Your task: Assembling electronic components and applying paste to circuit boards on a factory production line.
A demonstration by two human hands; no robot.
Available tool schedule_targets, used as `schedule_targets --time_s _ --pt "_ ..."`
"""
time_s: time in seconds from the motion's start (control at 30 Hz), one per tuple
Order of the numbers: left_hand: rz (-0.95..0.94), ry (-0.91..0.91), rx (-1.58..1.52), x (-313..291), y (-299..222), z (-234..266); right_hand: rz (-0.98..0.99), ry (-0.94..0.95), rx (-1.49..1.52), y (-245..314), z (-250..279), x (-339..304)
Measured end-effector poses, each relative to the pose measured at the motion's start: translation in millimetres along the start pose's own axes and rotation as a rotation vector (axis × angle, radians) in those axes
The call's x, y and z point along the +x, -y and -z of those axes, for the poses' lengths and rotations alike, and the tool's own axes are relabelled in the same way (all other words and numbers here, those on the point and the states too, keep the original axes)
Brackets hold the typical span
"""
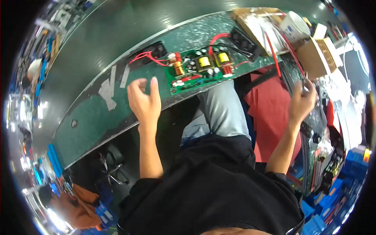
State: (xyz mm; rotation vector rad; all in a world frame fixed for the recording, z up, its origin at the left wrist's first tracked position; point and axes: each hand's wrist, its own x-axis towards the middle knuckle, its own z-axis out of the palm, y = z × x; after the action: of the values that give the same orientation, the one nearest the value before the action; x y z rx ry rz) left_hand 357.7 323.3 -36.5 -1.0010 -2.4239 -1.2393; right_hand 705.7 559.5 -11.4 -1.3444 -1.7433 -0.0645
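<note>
My left hand (145,101) hovers over the front edge of the green bench, thumb apart from its half-curled fingers, holding nothing. Just right of it lies a green circuit board (196,71) carrying yellow-wrapped transformers, copper coils and capacitors. Red wires lead from the board to a black finned part (153,51) at its left. More red and black leads run to a black fan-like unit (243,42) at its right. Over at the right, my right hand (303,102) is raised beside the bench's side section, fingers bent with a gap to the thumb; nothing shows in it.
Pale flat strips (107,92) lie on the bench at left. A cardboard box (319,56), a white cup-shaped container (293,27) and red tubes (272,53) crowd the far right. Red sheet material (270,113) hangs below. Another person (72,207) sits at lower left.
</note>
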Motion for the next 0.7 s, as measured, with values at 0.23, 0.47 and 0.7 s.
schedule_targets --time_s 0.23,0.47,0.7 --pt "-0.566 0.381 0.433 118 10 -25 0.457 0.817 -0.042 125 -118 92" --pt "-0.554 0.214 0.538 110 10 -25 0.052 1.395 0.238 123 -131 121" --pt "-0.425 -0.055 0.450 88 -15 99 -0.092 1.304 0.635 189 -56 129"
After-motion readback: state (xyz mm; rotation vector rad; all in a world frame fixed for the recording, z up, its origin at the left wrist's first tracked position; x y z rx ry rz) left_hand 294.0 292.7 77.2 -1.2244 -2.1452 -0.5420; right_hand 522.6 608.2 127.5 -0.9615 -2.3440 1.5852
